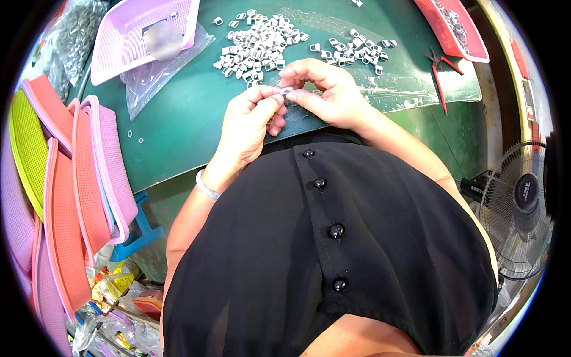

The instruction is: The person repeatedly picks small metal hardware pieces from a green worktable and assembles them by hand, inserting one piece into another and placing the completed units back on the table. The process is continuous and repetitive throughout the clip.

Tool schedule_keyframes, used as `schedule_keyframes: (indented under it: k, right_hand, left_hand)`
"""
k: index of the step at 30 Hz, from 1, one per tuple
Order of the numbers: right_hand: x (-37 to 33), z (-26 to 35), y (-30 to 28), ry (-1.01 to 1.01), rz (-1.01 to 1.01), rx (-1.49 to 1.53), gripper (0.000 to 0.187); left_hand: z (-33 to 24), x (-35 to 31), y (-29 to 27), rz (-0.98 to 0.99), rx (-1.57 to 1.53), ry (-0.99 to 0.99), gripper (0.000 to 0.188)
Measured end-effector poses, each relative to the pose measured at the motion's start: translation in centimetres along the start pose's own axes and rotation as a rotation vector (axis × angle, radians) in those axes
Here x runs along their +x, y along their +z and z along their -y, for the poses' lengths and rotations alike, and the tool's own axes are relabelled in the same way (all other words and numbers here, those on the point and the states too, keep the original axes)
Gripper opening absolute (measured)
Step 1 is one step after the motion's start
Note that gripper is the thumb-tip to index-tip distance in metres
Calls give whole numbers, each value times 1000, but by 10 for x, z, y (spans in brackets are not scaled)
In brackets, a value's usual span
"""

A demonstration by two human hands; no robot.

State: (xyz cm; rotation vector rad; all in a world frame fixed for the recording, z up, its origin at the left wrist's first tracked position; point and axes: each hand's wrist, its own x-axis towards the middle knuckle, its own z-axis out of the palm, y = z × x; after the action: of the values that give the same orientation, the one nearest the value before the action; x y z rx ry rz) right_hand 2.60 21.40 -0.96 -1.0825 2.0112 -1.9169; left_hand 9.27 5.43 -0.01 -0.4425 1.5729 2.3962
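Note:
Near the front edge of the green table (172,152), my two hands meet over one small metal piece (286,91). My left hand (253,116) pinches it between thumb and forefinger, the other fingers curled beneath. From the other side, the thumb and forefinger of my right hand (330,92) close on the same piece. The fingers cover most of it, so its exact shape is hidden. Just beyond my hands lies a large pile of small silvery square metal buckles (256,44). A smaller pile of similar buckles (354,49) spreads to the right of it.
A lilac basket (113,56) stands at the far left over a clear plastic bag (143,89). A pink basket of metal parts (476,50) sits far right, near red-handled pliers (439,77). Stacked colourful baskets (65,208) crowd the left; a fan (517,202) stands right.

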Motion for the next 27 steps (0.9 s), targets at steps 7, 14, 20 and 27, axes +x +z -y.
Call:
schedule_keyframes:
  k: [7,14,20,27]
  right_hand:
    - [3,12,3,-28,41,-218,31]
    - [14,4,-9,73,-47,-317,26]
    - [29,-10,-13,19,-26,-690,23]
    - [45,-17,-9,49,17,-755,17]
  left_hand:
    - [-2,0,-2,36,-32,-19,12]
    - [-8,3,-17,85,-311,-111,19]
    - [-45,17,-44,119,-471,36,21]
    - [-132,48,-86,0,-221,509,21]
